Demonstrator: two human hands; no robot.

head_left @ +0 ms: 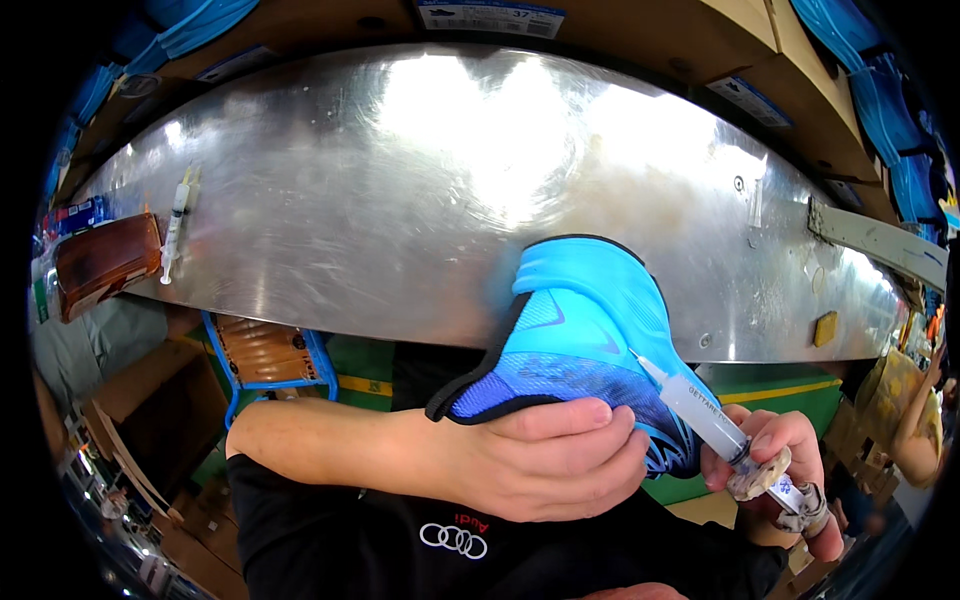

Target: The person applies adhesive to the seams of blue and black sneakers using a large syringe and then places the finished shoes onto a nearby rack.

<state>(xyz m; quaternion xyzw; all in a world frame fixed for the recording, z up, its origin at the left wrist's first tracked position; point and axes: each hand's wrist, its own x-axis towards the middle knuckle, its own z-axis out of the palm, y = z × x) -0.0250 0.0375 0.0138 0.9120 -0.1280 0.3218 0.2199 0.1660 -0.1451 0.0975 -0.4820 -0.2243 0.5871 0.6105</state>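
A bright blue and purple sneaker [580,335] with black collar trim is tilted on its side at the front edge of the metal table. My left hand [565,455] is closed around its upper from below. My right hand [775,450] grips a clear plastic syringe [700,408] by its rear end, with a worn whitish wrapping around the grip. The syringe's thin tip points up and left and meets the sneaker near the line between upper and sole; whether it touches cannot be told. The sneaker's far side is hidden.
Another syringe [176,228] lies on the metal table [330,200] at left, beside a brown bottle [108,262]. Shoe boxes [640,35] line the back. A metal bar [875,240] and a small yellow block [825,328] are at right. A blue-framed stool [270,360] stands below the table.
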